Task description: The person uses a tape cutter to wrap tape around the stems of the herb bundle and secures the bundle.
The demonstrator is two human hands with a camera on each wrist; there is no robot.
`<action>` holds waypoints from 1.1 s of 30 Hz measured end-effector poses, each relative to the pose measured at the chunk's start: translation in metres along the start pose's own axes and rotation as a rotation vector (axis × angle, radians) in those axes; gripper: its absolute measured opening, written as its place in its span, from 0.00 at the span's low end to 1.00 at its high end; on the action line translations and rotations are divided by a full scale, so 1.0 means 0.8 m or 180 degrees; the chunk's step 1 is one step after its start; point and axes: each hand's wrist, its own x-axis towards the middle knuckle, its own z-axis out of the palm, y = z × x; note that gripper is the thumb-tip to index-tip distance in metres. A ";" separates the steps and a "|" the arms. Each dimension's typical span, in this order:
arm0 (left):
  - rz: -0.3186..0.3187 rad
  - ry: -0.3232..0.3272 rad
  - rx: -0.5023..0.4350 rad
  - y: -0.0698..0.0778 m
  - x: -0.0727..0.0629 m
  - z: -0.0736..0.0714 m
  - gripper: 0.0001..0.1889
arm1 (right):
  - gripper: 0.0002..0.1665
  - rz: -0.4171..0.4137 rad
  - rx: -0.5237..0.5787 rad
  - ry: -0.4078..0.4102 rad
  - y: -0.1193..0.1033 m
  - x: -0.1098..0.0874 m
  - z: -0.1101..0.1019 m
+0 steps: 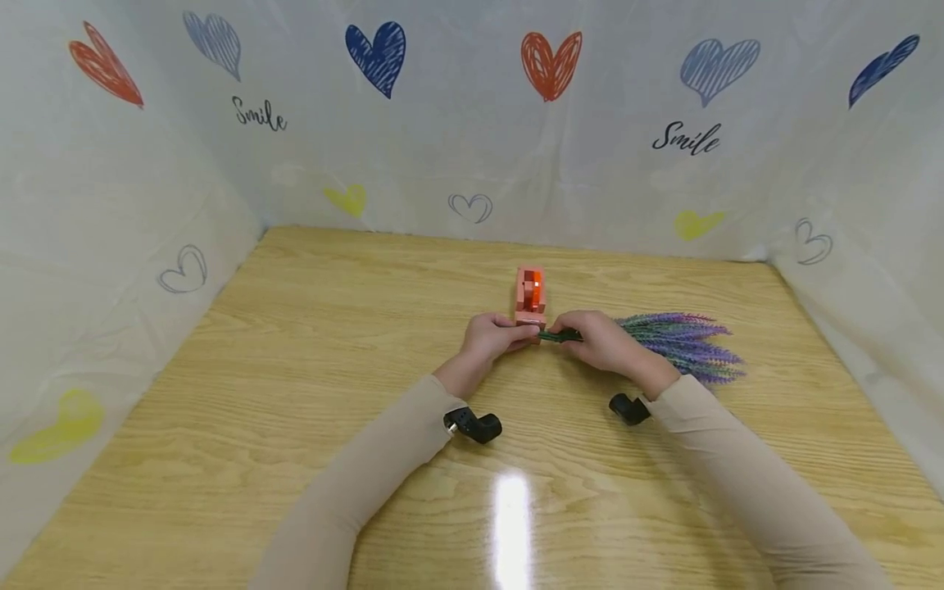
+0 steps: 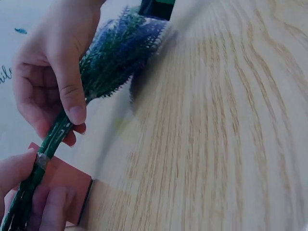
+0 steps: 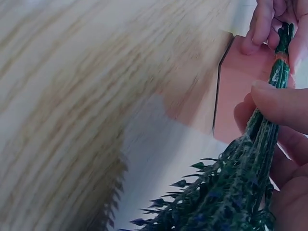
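Note:
A bunch of artificial lavender [image 1: 682,342] with purple tips and green stems lies sideways between both hands, its flowers toward the right. Thumb and fingers of my left hand [image 1: 492,338] pinch the bare stem ends. Further up, just below the leaves, the stems are pinched by my right hand [image 1: 603,341]. In the left wrist view a narrow shiny band [image 2: 42,161] circles the stems between the hands. A pink tape dispenser [image 1: 529,317] with a bright orange wheel stands directly behind my left fingertips; the fingers partly cover its near end.
The wood-grain table [image 1: 354,311] spreads around the hands. A pale curtain [image 1: 457,139] printed with hearts and "Smile" encloses the back and sides. Black wrist cameras, left [image 1: 475,426] and right [image 1: 628,409], jut out below the sleeves.

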 end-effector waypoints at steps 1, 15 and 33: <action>-0.0021 0.0019 -0.0038 0.001 0.001 0.000 0.16 | 0.13 -0.0007 0.0018 -0.0009 0.000 0.000 0.000; 0.0128 0.0103 0.0472 0.003 -0.002 -0.010 0.26 | 0.18 -0.0105 0.0059 -0.0168 -0.004 0.001 0.000; 0.0040 0.0053 0.0556 -0.006 -0.010 -0.020 0.25 | 0.19 -0.0292 -0.0006 -0.0447 -0.008 0.007 0.001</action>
